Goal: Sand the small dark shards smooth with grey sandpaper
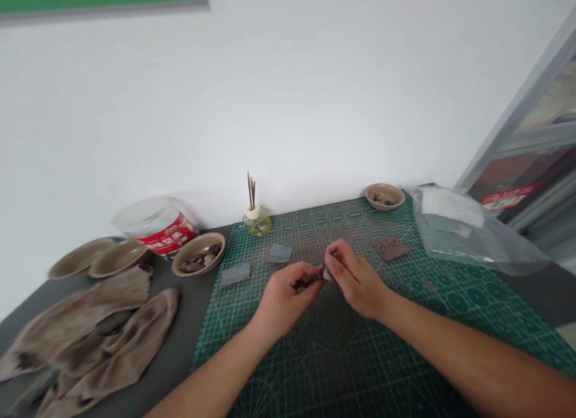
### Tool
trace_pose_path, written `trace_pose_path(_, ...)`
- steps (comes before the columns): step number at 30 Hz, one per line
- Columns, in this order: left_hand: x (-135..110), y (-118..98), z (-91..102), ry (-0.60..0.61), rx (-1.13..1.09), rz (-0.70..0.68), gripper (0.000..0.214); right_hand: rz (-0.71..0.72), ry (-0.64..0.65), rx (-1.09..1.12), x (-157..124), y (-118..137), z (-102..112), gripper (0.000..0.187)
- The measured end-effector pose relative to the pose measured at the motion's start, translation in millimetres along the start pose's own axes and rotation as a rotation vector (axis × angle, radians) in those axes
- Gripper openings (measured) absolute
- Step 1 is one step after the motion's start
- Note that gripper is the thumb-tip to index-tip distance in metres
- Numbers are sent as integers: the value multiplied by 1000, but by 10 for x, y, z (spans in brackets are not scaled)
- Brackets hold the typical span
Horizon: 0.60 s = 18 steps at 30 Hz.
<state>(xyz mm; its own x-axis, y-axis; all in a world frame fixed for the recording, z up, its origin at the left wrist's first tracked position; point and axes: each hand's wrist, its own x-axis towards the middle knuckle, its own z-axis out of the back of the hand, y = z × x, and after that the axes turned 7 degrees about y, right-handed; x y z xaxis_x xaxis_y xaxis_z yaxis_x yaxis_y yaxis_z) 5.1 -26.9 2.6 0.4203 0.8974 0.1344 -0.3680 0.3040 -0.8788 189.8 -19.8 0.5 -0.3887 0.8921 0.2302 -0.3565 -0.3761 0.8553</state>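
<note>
Head view, taken remotely; I am using the small pale piece (327, 274) as my clock centre, with 12 o'clock pointing to the wall (324, 106).

Position: the piece is sitting directly between the two hands, above the green cutting mat (288, 382). The left hand (287, 293) is reaching in from about 8 o'clock, the right hand (355, 283) from about 4. I am seeing neither hand as clearly nearer, since both are meeting at the piece.

Fingers: the right thumb and fingers are pinching the pale part; the left thumb and forefinger are closing on a darker edge facing 9 o'clock. I am not able to tell whether pale and dark belong to one body. Fingertips are covering most of it, so I am leaving its long axis unrecorded.

Key relation, my judgement: the piece is offering no free side at 3 or 9, so any shift is depending on which pinch is yielding first.

Surroundings: a brown card with dark marks (390, 248) is lying near 2 o'clock. One grey square (279, 253) is lying near 10, another (235, 274) at 9. Farther out, a bowl of stones (186, 254) is standing between 9 and 10, a smaller bowl (384, 206) near 1.
</note>
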Motion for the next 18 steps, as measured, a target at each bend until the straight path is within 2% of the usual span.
trace_pose_path(5, -43, 9, -27, 44, -43, 5, 9, 48, 55, -219, -31, 31, -75, 22)
trace_pose_path(9, -67, -65, -29, 63, -165, 16, 5, 74, 63, -228, -16, 8, -27, 20)
trace_pose_path(13, -84, -98, -18, 37, -29, -10, 9, 101, 78, -244, -26, 34, -23, 21)
trace_pose_path(18, -113, -88, 8, 84, 36, -47, 10, 109, 105, -191, -44, 34, -10, 20)
